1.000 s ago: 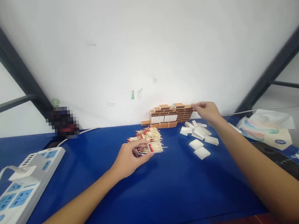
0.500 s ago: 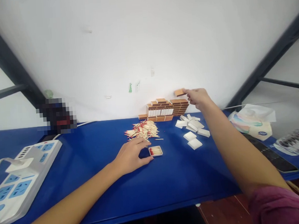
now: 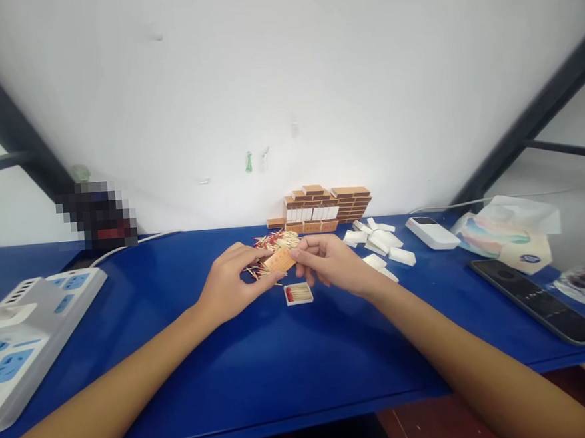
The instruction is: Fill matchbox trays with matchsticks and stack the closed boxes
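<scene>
Both my hands meet over the blue table [image 3: 282, 360] and pinch one brown matchbox sleeve [image 3: 279, 260] between them. My left hand [image 3: 229, 283] grips its left end, my right hand [image 3: 332, 263] its right end. Just below them lies an open white tray filled with red-tipped matches [image 3: 298, 293]. Behind the sleeve is a loose heap of matches [image 3: 277, 241]. A stack of brown matchboxes [image 3: 324, 207] stands against the wall. Several empty white trays [image 3: 382, 243] lie to the right of my right hand.
A white power strip [image 3: 20, 338] sits at the left edge. On the right lie a white power bank [image 3: 432, 232], a tissue pack [image 3: 514, 240] and a black phone [image 3: 541, 300]. Dark metal frame bars run up both sides.
My right hand took a brown sleeve from the top of the stack and brought it down to the middle. My left hand left the filled tray and took the sleeve's other end.
</scene>
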### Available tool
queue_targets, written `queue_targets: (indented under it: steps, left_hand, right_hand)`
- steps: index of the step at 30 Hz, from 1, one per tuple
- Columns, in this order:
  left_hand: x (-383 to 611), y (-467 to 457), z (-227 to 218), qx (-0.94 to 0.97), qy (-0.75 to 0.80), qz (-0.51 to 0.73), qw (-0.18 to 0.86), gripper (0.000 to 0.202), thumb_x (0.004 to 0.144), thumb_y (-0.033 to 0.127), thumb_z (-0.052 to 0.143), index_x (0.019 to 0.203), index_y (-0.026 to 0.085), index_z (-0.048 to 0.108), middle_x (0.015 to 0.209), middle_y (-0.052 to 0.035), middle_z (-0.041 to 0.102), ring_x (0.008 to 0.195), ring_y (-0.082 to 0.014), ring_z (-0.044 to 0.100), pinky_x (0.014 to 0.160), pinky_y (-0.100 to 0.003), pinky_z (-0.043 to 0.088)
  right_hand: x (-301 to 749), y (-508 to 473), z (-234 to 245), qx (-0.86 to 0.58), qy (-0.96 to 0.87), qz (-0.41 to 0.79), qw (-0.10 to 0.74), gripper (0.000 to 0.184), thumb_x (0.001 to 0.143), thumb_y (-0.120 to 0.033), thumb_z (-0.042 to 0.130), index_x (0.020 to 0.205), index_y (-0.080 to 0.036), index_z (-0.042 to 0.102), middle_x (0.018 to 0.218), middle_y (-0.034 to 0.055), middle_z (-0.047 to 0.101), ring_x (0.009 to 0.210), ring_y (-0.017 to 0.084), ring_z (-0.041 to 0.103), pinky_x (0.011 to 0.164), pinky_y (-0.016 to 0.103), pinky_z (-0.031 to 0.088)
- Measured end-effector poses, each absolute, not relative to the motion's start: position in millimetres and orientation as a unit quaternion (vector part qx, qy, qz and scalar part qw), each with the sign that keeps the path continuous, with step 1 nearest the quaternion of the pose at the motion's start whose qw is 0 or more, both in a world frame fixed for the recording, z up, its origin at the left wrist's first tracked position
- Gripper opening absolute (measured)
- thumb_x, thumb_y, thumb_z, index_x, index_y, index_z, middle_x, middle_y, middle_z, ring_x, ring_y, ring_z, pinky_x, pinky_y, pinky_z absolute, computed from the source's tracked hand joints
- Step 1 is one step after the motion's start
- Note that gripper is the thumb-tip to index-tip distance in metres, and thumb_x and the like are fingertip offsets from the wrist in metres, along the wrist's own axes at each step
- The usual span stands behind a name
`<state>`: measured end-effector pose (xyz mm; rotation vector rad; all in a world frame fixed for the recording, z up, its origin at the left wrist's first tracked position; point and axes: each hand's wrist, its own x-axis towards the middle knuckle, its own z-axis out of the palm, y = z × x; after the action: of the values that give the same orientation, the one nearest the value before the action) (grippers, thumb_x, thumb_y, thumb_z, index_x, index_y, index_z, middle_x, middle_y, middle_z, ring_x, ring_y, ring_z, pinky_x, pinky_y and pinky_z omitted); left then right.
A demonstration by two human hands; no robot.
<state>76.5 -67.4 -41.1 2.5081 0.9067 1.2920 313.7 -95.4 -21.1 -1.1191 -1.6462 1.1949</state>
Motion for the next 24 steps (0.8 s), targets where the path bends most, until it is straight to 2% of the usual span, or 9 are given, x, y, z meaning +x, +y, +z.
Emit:
queue_targets:
  steps: [2,5,7,11,15,17,19,22,24]
  left_hand:
    - [78,-69,-42,0.847,0.299,0.433,0.076,0.036,0.088,0.044,0.080,0.115,0.020,0.076,0.098,-0.0069,0.078,0.084,-0.0202,0.066,0.077,-0.035,0.055]
    - [78,-70,-42,0.851,0.287,0.435,0.069,0.023,0.090,0.032,0.076,0.109,0.019,0.076,0.096,-0.0056,0.078,0.084,-0.0188,0.066,0.077,-0.033,0.055]
    - [78,-72,-41,0.850,0.296,0.429,0.075,0.029,0.089,0.029,0.076,0.116,0.020,0.074,0.098,-0.0047,0.077,0.085,-0.0182,0.066,0.078,-0.032,0.055]
    - [78,-75,-38,0.843,0.321,0.427,0.061,0.049,0.084,0.039,0.083,0.127,0.021,0.070,0.103,-0.0049,0.077,0.085,-0.0183,0.067,0.078,-0.031,0.055]
    - [79,-73,-37,0.840,0.319,0.435,0.062,0.039,0.087,0.041,0.081,0.120,0.020,0.074,0.097,-0.0048,0.078,0.082,-0.0179,0.066,0.076,-0.031,0.055]
    - [76,-69,-37,0.837,0.321,0.438,0.066,0.035,0.089,0.040,0.079,0.118,0.021,0.076,0.094,-0.0046,0.077,0.082,-0.0180,0.066,0.077,-0.031,0.054]
    - [72,-62,-37,0.831,0.332,0.440,0.077,0.035,0.089,0.041,0.080,0.119,0.021,0.077,0.091,-0.0038,0.076,0.080,-0.0177,0.064,0.075,-0.030,0.053]
    - [66,-51,-37,0.825,0.356,0.425,0.108,0.039,0.087,0.043,0.081,0.120,0.023,0.078,0.087,-0.0024,0.073,0.075,-0.0162,0.062,0.073,-0.029,0.052]
    - [62,-45,-38,0.825,0.367,0.409,0.133,0.042,0.086,0.044,0.082,0.122,0.024,0.078,0.088,-0.0026,0.073,0.074,-0.0157,0.062,0.073,-0.029,0.052]
  right_hand:
    - [318,-94,-18,-0.443,-0.640,0.470,0.417,0.040,0.092,-0.057,0.070,0.084,-0.020,0.063,0.073,0.0019,0.072,0.051,0.010,0.061,0.037,0.019,0.035]
    - [319,-94,-15,-0.444,-0.635,0.471,0.422,0.036,0.093,-0.054,0.070,0.083,-0.020,0.063,0.072,0.0017,0.073,0.049,0.009,0.060,0.036,0.020,0.034]
    - [317,-94,-16,-0.446,-0.631,0.475,0.421,0.035,0.094,-0.051,0.069,0.082,-0.020,0.062,0.070,0.0011,0.073,0.047,0.009,0.058,0.037,0.020,0.034]
    - [311,-94,-22,-0.452,-0.619,0.467,0.442,0.034,0.096,-0.049,0.067,0.082,-0.020,0.059,0.072,0.0015,0.074,0.049,0.009,0.060,0.041,0.021,0.037]
    - [311,-95,-25,-0.463,-0.624,0.461,0.428,0.034,0.098,-0.051,0.064,0.084,-0.020,0.059,0.079,0.0035,0.077,0.051,0.010,0.061,0.045,0.023,0.041]
    - [316,-96,-23,-0.468,-0.654,0.438,0.401,0.032,0.099,-0.052,0.061,0.091,-0.020,0.060,0.080,0.0034,0.076,0.052,0.011,0.060,0.048,0.025,0.043]
    - [324,-97,-19,-0.472,-0.714,0.382,0.350,0.033,0.094,-0.052,0.068,0.101,-0.020,0.061,0.085,0.0032,0.074,0.061,0.013,0.062,0.055,0.028,0.048]
    - [334,-99,-15,-0.447,-0.820,0.293,0.204,0.048,0.077,-0.050,0.087,0.110,-0.021,0.066,0.101,0.0055,0.071,0.085,0.020,0.064,0.071,0.033,0.052]
    - [337,-100,-14,-0.433,-0.852,0.263,0.132,0.044,0.075,-0.047,0.089,0.106,-0.022,0.069,0.105,0.0058,0.069,0.093,0.022,0.062,0.077,0.033,0.051]
